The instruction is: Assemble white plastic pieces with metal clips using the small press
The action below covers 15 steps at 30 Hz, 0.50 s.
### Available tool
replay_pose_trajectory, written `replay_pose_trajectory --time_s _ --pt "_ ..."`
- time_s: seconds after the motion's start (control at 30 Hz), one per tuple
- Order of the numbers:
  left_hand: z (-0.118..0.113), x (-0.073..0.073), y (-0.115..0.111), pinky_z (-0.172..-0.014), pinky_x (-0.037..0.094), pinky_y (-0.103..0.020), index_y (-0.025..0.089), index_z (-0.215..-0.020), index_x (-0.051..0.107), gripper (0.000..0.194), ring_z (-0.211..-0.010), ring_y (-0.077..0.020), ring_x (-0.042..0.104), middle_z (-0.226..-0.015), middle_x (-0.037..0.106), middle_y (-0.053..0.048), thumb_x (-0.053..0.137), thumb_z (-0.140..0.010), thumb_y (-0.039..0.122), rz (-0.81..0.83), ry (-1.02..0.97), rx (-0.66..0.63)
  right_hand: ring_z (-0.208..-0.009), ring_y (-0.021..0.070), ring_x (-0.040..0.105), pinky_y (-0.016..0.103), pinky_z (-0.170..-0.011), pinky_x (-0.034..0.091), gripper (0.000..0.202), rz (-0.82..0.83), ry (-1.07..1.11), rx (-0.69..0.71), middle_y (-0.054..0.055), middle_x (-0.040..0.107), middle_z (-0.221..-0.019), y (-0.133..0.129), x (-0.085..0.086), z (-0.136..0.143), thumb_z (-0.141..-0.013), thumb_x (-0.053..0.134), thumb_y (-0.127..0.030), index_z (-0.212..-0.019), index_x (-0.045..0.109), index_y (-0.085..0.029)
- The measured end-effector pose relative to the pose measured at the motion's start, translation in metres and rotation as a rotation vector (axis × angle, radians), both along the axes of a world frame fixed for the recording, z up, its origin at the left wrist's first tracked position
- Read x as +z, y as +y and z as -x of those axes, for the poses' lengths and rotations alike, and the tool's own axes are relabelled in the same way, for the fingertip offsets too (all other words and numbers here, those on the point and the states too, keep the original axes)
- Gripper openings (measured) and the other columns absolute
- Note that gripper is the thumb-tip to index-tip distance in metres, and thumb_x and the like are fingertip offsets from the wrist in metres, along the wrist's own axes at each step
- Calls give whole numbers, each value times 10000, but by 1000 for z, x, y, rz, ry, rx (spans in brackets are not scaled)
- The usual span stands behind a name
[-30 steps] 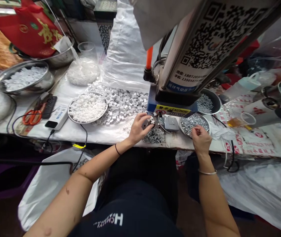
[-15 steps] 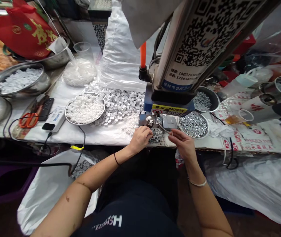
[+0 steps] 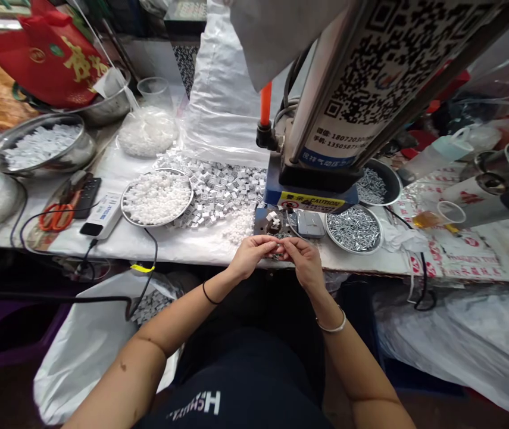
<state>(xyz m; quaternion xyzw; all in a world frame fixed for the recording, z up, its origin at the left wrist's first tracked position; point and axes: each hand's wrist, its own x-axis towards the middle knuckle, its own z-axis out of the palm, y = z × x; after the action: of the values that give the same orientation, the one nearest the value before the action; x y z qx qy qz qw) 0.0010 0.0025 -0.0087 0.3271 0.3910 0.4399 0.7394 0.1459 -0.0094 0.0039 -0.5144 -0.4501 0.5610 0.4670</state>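
My left hand (image 3: 251, 255) and my right hand (image 3: 305, 260) meet at the fingertips above the table's front edge, just before a blue press (image 3: 312, 199). Both are closed in a pinch, and whatever sits between the fingers is too small to make out. Behind them, small white plastic pieces (image 3: 272, 218) rest on the dark base under the press head. Partly covered by the hands is a pile of small metal parts. A bowl of metal pins (image 3: 354, 229) stands to the right of my right hand. Small white pieces (image 3: 240, 225) lie loose beyond my left hand.
Left of the press spread many grey-white square blocks (image 3: 218, 185). Nearby stand a bowl of white pieces (image 3: 158, 198), a power strip (image 3: 102, 217) and orange scissors (image 3: 56, 216). To the right are a dark bowl (image 3: 377, 182) and a cup of amber liquid (image 3: 439, 214).
My right hand has moved left from beside the metal box to join my left hand at the fingertips. My left hand has shifted slightly. The whole view has moved a little.
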Motion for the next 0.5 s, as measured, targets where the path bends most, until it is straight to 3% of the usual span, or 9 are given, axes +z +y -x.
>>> replay_pose_trajectory --time_s 0.17,0.3,0.4,0.5 --pt "1 -2 0 -631 417 -214 128 -912 683 323 -624 -80 548 -728 662 -18 758 -648 298 -54 4 35 -576 119 592 250 -574 527 257 13 -61 14 -2 665 -676 1 2 -1 -725 668 -421 -842 709 -196" --pt "3 -3 2 -638 411 -209 135 -1027 633 421 -619 -70 536 -698 626 6 758 -656 289 -105 -10 25 -494 114 546 222 -483 448 236 -31 -217 16 -18 621 -547 3 6 -3 -746 651 -417 -772 711 -190" --pt "3 -3 5 -632 416 -214 125 -1075 607 472 -610 -75 538 -684 621 3 755 -660 292 -122 -38 -23 -480 118 541 227 -492 430 269 -139 -381 27 -16 612 -525 3 6 -3 -811 576 -423 -727 686 -192" --pt "0 -5 5 -610 418 -210 121 -1100 592 511 -583 -72 536 -685 626 -1 761 -649 291 -86 -78 -12 -581 141 605 241 -579 449 269 -342 -626 54 9 669 -629 2 1 -3 -863 515 -401 -810 702 -214"
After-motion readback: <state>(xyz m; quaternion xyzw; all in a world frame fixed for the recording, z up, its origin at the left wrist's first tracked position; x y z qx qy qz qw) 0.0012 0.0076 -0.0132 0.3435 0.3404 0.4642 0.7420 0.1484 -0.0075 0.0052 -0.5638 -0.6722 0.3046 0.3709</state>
